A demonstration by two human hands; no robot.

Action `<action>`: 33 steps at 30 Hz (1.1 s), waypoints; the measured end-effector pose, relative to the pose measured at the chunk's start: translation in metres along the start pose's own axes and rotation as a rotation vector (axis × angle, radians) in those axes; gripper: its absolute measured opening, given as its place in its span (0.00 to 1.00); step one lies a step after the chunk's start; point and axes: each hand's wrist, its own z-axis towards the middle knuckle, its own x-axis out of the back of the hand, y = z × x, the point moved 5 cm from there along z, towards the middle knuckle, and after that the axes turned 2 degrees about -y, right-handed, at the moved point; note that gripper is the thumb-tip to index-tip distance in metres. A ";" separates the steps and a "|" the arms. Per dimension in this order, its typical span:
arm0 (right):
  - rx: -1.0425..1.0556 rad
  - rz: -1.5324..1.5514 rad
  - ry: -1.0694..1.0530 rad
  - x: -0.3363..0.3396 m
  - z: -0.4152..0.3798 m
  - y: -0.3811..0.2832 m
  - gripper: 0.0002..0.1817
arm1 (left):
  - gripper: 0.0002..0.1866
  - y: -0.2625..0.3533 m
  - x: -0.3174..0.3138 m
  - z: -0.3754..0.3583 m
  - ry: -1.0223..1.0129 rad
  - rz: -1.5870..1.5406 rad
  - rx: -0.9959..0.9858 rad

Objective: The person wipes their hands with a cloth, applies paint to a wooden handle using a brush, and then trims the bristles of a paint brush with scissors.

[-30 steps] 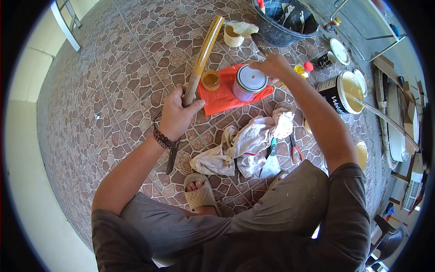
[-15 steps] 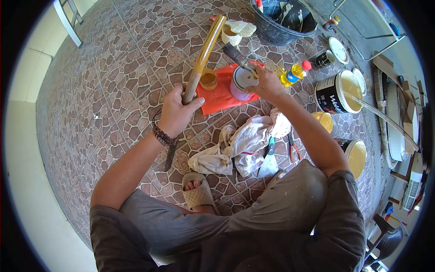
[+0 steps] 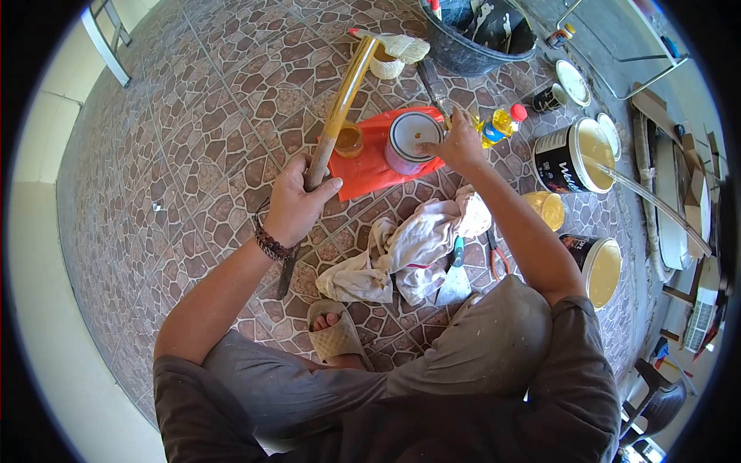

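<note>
My left hand [image 3: 297, 202] grips a long wooden pole [image 3: 341, 104] near its lower, duller part. The pole's upper length is glossy yellow and slants away over the tiled floor. My right hand [image 3: 457, 143] is closed on a paintbrush [image 3: 429, 79] that points away from me. That hand sits at the right rim of an open pink can [image 3: 407, 139]. The can stands on a red plastic sheet [image 3: 370, 171]. A small jar of amber liquid [image 3: 349, 140] sits beside the pole on the sheet's left edge.
A black bucket [image 3: 471, 38], a tape roll [image 3: 384, 65] and a yellow bottle [image 3: 499, 123] lie beyond the can. Open paint tubs [image 3: 575, 154] [image 3: 598, 266] stand at the right. Rags [image 3: 417, 247], a putty knife [image 3: 455, 279] and red pliers [image 3: 498, 261] lie by my sandalled foot [image 3: 336, 332].
My right hand lifted the brush over the can, then swung it round so the brush now points away, with the hand at the can's right rim. My left hand has kept its hold on the pole.
</note>
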 end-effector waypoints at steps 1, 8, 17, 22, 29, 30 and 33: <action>-0.030 -0.010 0.025 0.000 -0.002 -0.001 0.53 | 0.13 -0.001 -0.001 0.001 -0.003 -0.010 0.002; -0.092 -0.143 -0.004 -0.019 0.010 0.008 0.52 | 0.12 -0.015 -0.014 0.013 -0.040 -0.004 0.025; -0.153 0.167 0.249 0.023 -0.047 0.041 0.28 | 0.12 -0.036 -0.052 0.005 -0.182 -0.141 0.124; -0.135 0.247 0.311 0.046 -0.068 0.049 0.24 | 0.14 -0.007 -0.074 0.022 -0.217 0.069 0.094; -0.009 0.359 0.363 0.072 -0.082 0.047 0.23 | 0.15 0.017 -0.120 0.076 -0.149 0.398 -0.020; 0.001 0.380 0.378 0.074 -0.084 0.048 0.22 | 0.15 0.033 -0.122 0.079 -0.073 0.508 -0.099; -0.073 0.364 0.350 0.083 -0.086 0.054 0.21 | 0.17 0.046 -0.130 0.094 0.043 0.662 -0.219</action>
